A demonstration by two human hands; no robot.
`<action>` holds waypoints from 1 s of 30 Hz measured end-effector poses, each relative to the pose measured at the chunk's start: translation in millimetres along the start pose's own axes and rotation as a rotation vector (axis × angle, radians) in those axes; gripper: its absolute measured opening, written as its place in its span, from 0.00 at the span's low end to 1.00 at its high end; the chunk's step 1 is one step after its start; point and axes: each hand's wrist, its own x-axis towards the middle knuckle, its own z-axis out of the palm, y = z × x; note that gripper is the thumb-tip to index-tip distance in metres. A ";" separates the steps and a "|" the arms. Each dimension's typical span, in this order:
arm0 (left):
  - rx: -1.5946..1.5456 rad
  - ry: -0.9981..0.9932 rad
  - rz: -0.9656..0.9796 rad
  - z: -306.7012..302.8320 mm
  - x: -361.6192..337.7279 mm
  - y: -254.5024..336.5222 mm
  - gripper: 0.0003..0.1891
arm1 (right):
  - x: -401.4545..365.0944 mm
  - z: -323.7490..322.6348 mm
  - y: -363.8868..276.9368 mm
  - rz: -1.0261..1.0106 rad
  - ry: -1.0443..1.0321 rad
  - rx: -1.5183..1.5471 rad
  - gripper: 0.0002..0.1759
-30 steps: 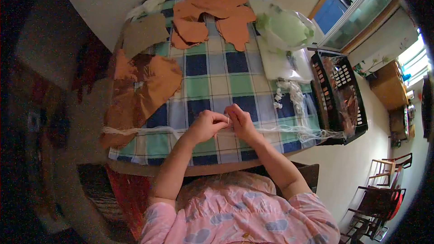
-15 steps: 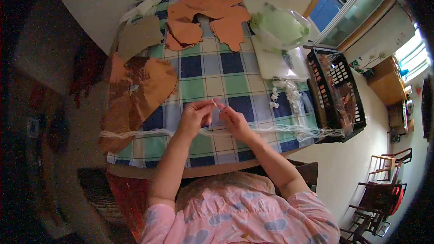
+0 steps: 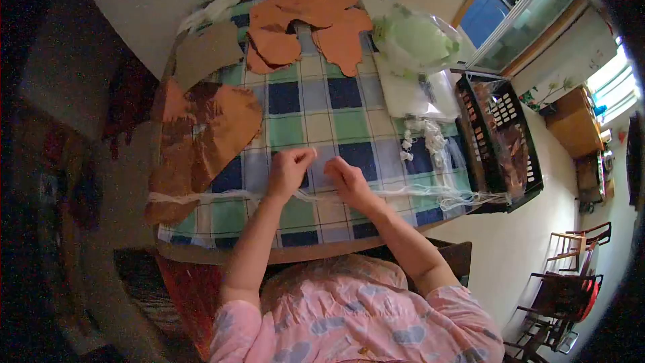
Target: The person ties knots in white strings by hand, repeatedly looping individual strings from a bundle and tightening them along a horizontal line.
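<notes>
Both hands are over the front middle of a table with a checked cloth [image 3: 285, 97]. My left hand [image 3: 290, 168] is closed in a pinch, with a tiny pale bit at its fingertips too small to name. A short gap to the right, my right hand [image 3: 347, 178] is closed too, its fingers curled; what it holds, if anything, is hidden. A long bundle of white strings [image 3: 403, 190] runs across the table beneath my wrists, from the brown sheet on the left to the black crate on the right.
Brown sheet material [image 3: 228, 121] lies at left, orange-brown cut pieces [image 3: 339, 33] at the back. A green item in clear plastic [image 3: 416, 40], white tangled cord [image 3: 437, 148] and a black crate [image 3: 500, 138] are at right. Chairs [image 3: 564, 296] stand beyond.
My hands have moved slightly apart. The white strand that showed between my fingertips is no longer visible there, and my left fingers are more closed.
</notes>
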 end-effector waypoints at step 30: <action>0.125 -0.016 0.081 -25.0 -53.1 44.6 0.08 | -4.9 -0.3 -55.9 -0.308 0.038 -0.236 0.08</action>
